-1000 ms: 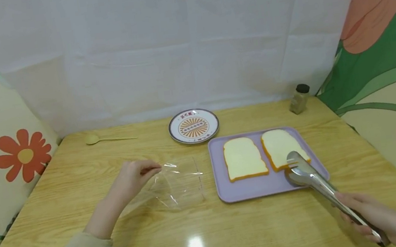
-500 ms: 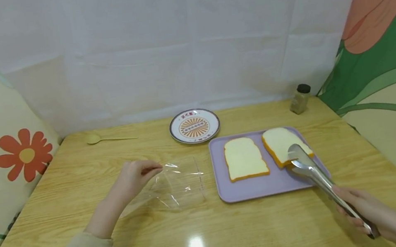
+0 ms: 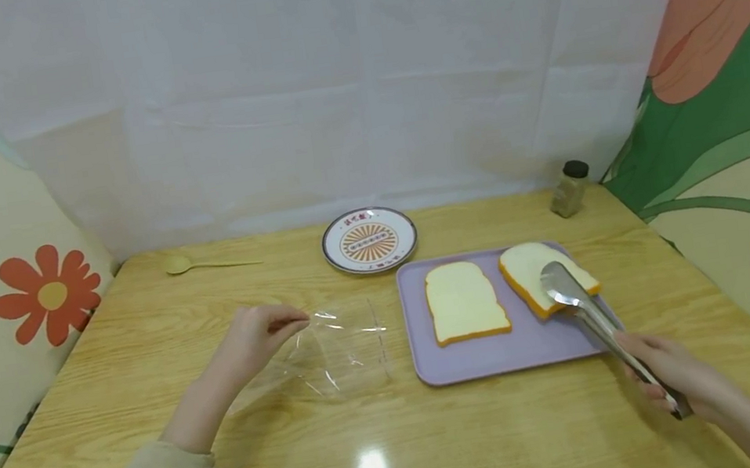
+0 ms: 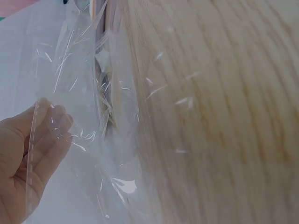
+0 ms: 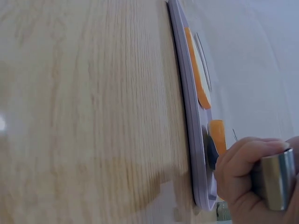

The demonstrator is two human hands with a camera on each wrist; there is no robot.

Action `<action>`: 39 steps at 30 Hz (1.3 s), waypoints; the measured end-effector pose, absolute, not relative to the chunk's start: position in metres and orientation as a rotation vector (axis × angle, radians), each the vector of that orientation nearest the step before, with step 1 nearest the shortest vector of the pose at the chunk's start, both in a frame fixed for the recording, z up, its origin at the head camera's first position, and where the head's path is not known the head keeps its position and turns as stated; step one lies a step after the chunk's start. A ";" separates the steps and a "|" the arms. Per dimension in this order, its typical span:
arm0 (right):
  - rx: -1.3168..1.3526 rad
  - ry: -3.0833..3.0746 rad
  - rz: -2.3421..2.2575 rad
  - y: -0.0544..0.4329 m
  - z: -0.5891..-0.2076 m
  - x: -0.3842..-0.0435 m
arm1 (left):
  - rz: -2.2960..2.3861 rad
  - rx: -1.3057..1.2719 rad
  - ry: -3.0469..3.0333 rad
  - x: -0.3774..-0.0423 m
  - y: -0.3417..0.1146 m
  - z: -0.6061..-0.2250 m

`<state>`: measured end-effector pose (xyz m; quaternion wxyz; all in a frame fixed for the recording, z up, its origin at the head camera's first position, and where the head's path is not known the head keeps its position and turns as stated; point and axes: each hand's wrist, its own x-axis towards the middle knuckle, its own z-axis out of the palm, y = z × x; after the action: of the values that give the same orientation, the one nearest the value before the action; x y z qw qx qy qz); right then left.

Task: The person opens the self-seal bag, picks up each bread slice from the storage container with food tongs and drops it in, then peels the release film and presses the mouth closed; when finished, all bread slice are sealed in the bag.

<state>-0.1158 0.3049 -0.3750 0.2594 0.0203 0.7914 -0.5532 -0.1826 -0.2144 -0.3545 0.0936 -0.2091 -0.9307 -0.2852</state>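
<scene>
My left hand pinches the edge of a clear plastic bag and holds it up over the table; in the left wrist view the transparent film spreads in front of the fingers. My right hand grips metal tongs. Their upper tip lies over the near right part of the right bread slice, whose near edge is turned askew; the lower tip is hidden in the head view. A second bread slice lies flat on the left half of the lilac tray.
Behind the tray, a round plate with an orange sunburst print stands near the back cloth. At the back left lies a yellow spoon. A spice jar with a black lid is at the back right.
The tongs and my right hand have moved slightly up and left in the latest half second. The right bread slice has turned and shifted to the right. My left hand stays in place.
</scene>
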 end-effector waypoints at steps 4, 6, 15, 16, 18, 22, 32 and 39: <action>0.043 2.151 -1.526 0.303 -0.375 -0.125 | -0.845 -0.630 -2.753 -0.182 -0.214 -0.355; 0.041 2.147 -1.539 0.302 -0.375 -0.129 | -0.840 -0.637 -2.746 -0.182 -0.214 -0.355; 0.147 2.164 -1.551 0.298 -0.376 -0.142 | -0.856 -0.668 -2.720 -0.183 -0.214 -0.357; 0.154 2.166 -1.549 0.297 -0.376 -0.143 | -0.854 -0.669 -2.717 -0.183 -0.214 -0.358; 0.167 2.170 -1.549 0.297 -0.376 -0.143 | -0.852 -0.672 -2.715 -0.183 -0.214 -0.358; 0.162 2.176 -1.563 0.297 -0.376 -0.142 | -0.851 -0.673 -2.713 -0.184 -0.214 -0.359; 0.047 2.080 -1.658 0.303 -0.370 -0.136 | -0.861 -0.655 -2.720 -0.183 -0.214 -0.358; -0.119 2.084 -1.587 0.281 -0.355 -0.136 | -0.862 -0.658 -2.729 -0.182 -0.214 -0.357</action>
<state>-0.1361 0.2813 -0.3554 0.2568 -0.0438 0.7680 -0.5851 -0.1824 -0.2137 -0.3568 0.1023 -0.2228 -0.9244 -0.2921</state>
